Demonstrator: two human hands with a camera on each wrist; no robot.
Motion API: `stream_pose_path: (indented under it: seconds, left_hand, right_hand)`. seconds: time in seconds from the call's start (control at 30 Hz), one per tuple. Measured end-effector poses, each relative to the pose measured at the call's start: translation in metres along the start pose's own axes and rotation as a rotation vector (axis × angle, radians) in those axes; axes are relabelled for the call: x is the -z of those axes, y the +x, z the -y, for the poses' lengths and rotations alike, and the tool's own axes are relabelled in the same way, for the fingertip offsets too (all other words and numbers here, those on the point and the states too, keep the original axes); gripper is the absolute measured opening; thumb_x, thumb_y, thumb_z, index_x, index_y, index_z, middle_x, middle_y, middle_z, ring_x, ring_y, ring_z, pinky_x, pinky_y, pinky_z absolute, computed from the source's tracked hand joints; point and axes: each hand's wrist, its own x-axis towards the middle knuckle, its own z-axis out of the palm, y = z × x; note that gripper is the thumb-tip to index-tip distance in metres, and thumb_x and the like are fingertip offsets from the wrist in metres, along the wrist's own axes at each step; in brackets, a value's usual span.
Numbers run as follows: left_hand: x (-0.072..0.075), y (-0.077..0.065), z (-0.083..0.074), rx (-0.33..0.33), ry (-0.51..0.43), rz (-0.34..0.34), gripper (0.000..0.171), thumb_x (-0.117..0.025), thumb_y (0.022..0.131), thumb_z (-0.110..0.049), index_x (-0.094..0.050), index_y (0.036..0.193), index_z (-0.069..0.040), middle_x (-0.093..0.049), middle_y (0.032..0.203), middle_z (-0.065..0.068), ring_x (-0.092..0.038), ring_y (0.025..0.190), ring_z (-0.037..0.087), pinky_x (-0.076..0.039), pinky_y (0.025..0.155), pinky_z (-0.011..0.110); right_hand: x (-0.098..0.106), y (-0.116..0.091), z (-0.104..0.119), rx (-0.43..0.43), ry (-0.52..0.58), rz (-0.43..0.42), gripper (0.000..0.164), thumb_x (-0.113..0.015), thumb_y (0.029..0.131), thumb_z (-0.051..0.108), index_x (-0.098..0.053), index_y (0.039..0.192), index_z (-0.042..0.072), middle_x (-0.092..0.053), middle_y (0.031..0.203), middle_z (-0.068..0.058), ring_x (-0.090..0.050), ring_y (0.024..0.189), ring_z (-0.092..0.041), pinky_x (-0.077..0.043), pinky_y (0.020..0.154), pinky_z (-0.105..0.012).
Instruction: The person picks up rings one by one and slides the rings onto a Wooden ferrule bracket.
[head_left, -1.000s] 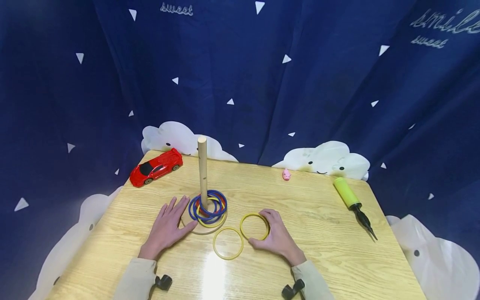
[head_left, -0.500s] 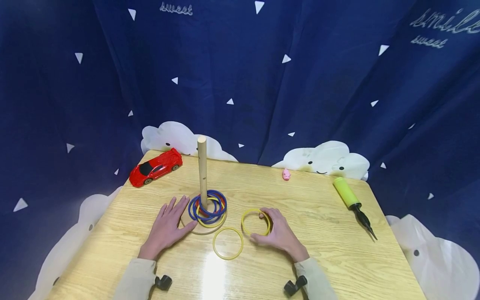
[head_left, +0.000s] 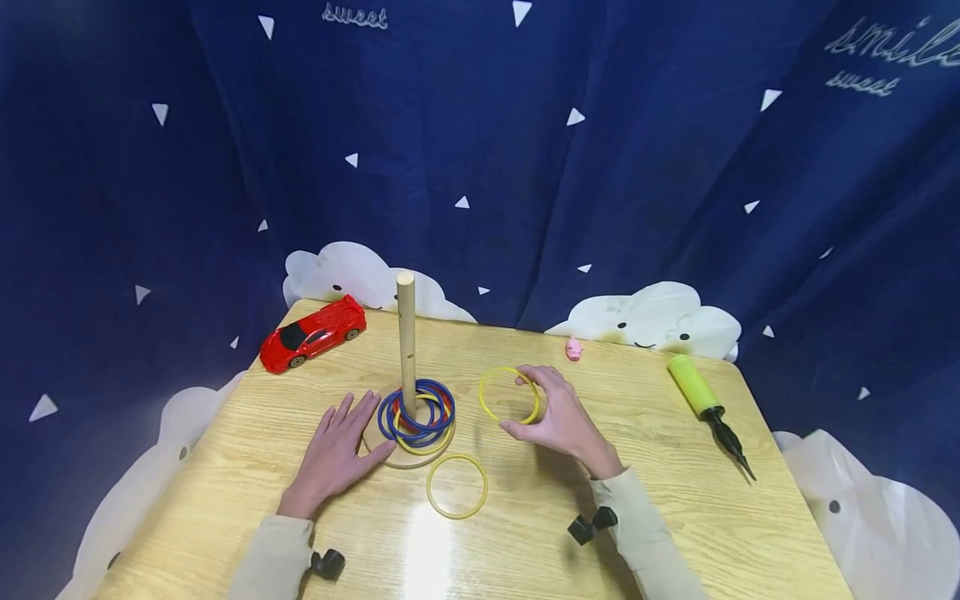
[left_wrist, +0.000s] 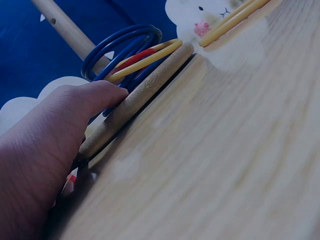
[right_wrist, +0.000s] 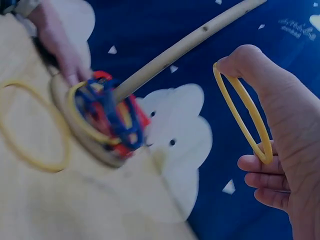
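My right hand [head_left: 558, 412] pinches a yellow ring [right_wrist: 252, 110] between thumb and fingers, raised above the table to the right of a wooden ring-toss stand. The stand's post [head_left: 407, 342] rises from a round base [left_wrist: 145, 95]. Around the foot of the post lie several rings in blue, red and yellow, with a blue ring [head_left: 442, 385] near the top. My left hand [head_left: 337, 450] rests at the left of the base, fingers straight and spread, its thumb touching the base edge. Another yellow ring [head_left: 457, 517] lies flat in front of the stand.
A red toy car [head_left: 315, 333] sits at the back left of the wooden table [head_left: 675, 533]. Toward the back stands a small pink pig [head_left: 573, 349]. A green and black hand pump [head_left: 697, 392] lies at the right. Behind hangs a dark blue curtain [head_left: 480, 150].
My right hand has lifted the yellow ring off the table and moved it up and away from me. The left hand and the stand have stayed in place.
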Motion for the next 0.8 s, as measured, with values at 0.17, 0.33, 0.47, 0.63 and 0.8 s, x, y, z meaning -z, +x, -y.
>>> stream_pose_path:
  seconds: [0.17, 0.33, 0.47, 0.63, 0.8]
  left_hand:
    - [0.0, -0.001, 0.0, -0.001, -0.001, 0.001, 0.092, -0.06, 0.095, -0.068, -0.033, 0.165, -0.017, -0.034, 0.169, 0.006, -0.021, 0.158, 0.039, -0.012, 0.127, 0.061]
    - [0.001, 0.0, 0.0, -0.005, -0.001, -0.004, 0.092, -0.06, 0.095, -0.069, -0.034, 0.165, -0.017, -0.035, 0.169, 0.006, -0.021, 0.158, 0.039, -0.012, 0.127, 0.061]
    - [0.002, 0.003, 0.0, -0.004, 0.003, -0.008, 0.092, -0.06, 0.094, -0.069, -0.033, 0.165, -0.017, -0.035, 0.169, 0.006, -0.021, 0.158, 0.038, -0.012, 0.127, 0.06]
    - [0.002, 0.005, 0.0, -0.014, 0.005, -0.024, 0.091, -0.06, 0.095, -0.069, -0.035, 0.165, -0.018, -0.036, 0.169, 0.006, -0.022, 0.158, 0.039, -0.013, 0.127, 0.061]
    - [0.001, 0.001, 0.0, -0.013, -0.005, -0.025, 0.091, -0.061, 0.094, -0.069, -0.036, 0.165, -0.018, -0.036, 0.168, 0.007, -0.023, 0.158, 0.039, -0.014, 0.126, 0.062]
  right_hand:
    - [0.02, 0.032, 0.013, 0.06, 0.01, -0.026, 0.081, -0.089, 0.071, 0.046, -0.063, 0.134, 0.001, -0.07, 0.113, -0.005, -0.062, 0.114, -0.025, -0.049, 0.1, -0.048]
    - [0.039, 0.061, 0.026, 0.103, 0.0, -0.056, 0.081, -0.087, 0.07, 0.049, -0.064, 0.134, 0.005, -0.07, 0.11, 0.0, -0.062, 0.109, -0.025, -0.047, 0.093, -0.048]
    - [0.052, 0.086, 0.037, 0.167, 0.027, -0.069, 0.079, -0.088, 0.071, 0.045, -0.065, 0.133, 0.003, -0.071, 0.109, -0.001, -0.062, 0.107, -0.024, -0.05, 0.094, -0.046]
    - [0.064, 0.115, 0.053, 0.262, 0.066, -0.106, 0.078, -0.088, 0.071, 0.043, -0.065, 0.132, 0.0, -0.072, 0.108, -0.004, -0.062, 0.106, -0.025, -0.05, 0.096, -0.04]
    - [0.069, 0.138, 0.074, 0.345, 0.069, -0.153, 0.082, -0.087, 0.071, 0.05, -0.064, 0.131, -0.002, -0.071, 0.109, -0.004, -0.061, 0.11, -0.025, -0.048, 0.1, -0.039]
